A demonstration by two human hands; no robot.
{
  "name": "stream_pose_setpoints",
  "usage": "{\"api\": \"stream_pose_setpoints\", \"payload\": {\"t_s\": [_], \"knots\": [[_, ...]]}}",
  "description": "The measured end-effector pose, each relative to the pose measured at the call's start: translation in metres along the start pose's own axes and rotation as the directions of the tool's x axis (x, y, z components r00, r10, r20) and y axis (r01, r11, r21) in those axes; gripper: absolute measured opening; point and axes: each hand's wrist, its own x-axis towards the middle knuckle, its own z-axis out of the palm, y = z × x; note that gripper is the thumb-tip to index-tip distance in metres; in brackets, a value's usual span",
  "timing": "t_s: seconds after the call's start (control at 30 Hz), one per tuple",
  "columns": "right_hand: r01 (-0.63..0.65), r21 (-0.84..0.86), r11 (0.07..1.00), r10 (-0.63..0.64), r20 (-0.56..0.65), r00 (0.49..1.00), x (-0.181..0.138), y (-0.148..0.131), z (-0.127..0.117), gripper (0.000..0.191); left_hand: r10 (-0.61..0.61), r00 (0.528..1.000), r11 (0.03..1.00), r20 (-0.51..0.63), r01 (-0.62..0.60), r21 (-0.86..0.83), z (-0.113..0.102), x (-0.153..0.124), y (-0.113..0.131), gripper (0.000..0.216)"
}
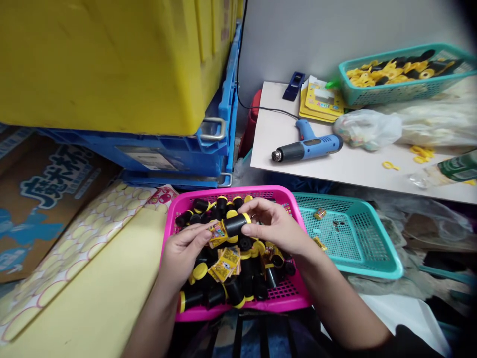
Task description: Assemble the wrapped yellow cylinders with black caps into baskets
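Note:
Above a pink basket [294, 301], my right hand [274, 223] grips a small black canister [234, 225] by its yellow-capped end. Thumb and fingers of my left hand [188, 243] pinch a printed yellow-orange label sleeve [217, 232], which meets the canister's other end; whether the canister's tip is inside it I cannot tell. Many similar black canisters with yellow caps fill the basket below. Among them lies a loose stack of flat yellow printed sleeves [226, 263].
A teal basket [387, 248] with a few small wrapped pieces stands at the right. On the white table [276, 119] lie a blue heat gun [309, 148], bags and another teal basket [372, 94] of yellow and black parts. Stacked crates [171, 154] rise at the left, beside cardboard.

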Motion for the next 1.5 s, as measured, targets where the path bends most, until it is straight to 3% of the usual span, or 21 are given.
{"api": "stream_pose_setpoints", "payload": {"t_s": [0.17,0.3,0.37,0.43,0.53,0.6,0.8,1.07,1.2,1.3,1.4,1.43,1.5], "knots": [[0.002,-0.152,0.988,-0.002,-0.001,1.000,-0.001,0.005,0.000,0.038,-0.076,0.996,0.997,0.049,0.077,-0.013,0.006,0.001,0.010,0.032],[0.093,-0.120,0.988,-0.090,0.030,0.996,-0.002,0.014,0.012,0.040,-0.163,0.979,0.975,0.125,0.179,-0.133,0.012,-0.003,0.016,0.035],[0.087,-0.001,0.996,-0.087,0.053,0.995,-0.002,0.018,0.018,0.040,-0.162,0.977,0.963,0.138,0.187,-0.194,0.015,-0.006,0.016,0.031],[0.001,0.188,0.982,-0.019,0.095,0.995,-0.003,0.021,0.024,0.041,-0.158,0.975,0.942,0.155,0.196,-0.271,0.018,-0.009,0.015,0.029],[-0.188,0.439,0.879,0.093,0.229,0.969,-0.003,0.024,0.032,0.044,-0.160,0.973,0.908,0.168,0.212,-0.362,0.023,-0.011,0.014,0.029],[-0.239,0.512,0.825,0.105,0.276,0.955,-0.003,0.027,0.036,0.043,-0.177,0.972,0.893,0.154,0.225,-0.389,0.024,-0.012,0.014,0.031],[-0.196,0.474,0.858,0.105,0.211,0.972,0.000,0.041,0.038,0.047,-0.238,0.961,0.874,0.141,0.275,-0.400,0.023,-0.015,0.004,0.034],[-0.154,0.384,0.910,0.052,0.264,0.963,0.000,0.044,0.029,0.045,-0.154,0.964,0.914,0.215,0.221,-0.340,0.016,-0.015,-0.002,0.032],[-0.075,0.243,0.967,0.021,0.217,0.976,-0.005,0.040,0.035,0.047,-0.155,0.966,0.932,0.209,0.213,-0.295,0.015,-0.017,-0.005,0.037],[0.182,-0.046,0.982,-0.176,0.108,0.978,-0.014,0.030,0.038,0.048,-0.111,0.978,0.957,0.176,0.153,-0.246,0.013,-0.019,0.001,0.055],[0.393,-0.398,0.829,-0.417,0.028,0.908,-0.025,0.017,0.021,0.035,-0.036,0.977,0.987,0.209,0.068,-0.148,0.007,-0.017,0.012,0.066],[0.388,-0.513,0.766,-0.460,-0.015,0.888,-0.027,0.014,0.011,0.031,-0.023,0.982,0.995,0.187,0.040,-0.087,0.004,-0.015,0.015,0.063],[0.254,-0.742,0.620,-0.492,-0.116,0.863,-0.030,0.010,-0.013,0.031,-0.011,0.998,0.999,0.062,0.008,0.049,-0.002,-0.011,0.019,0.049]]}}
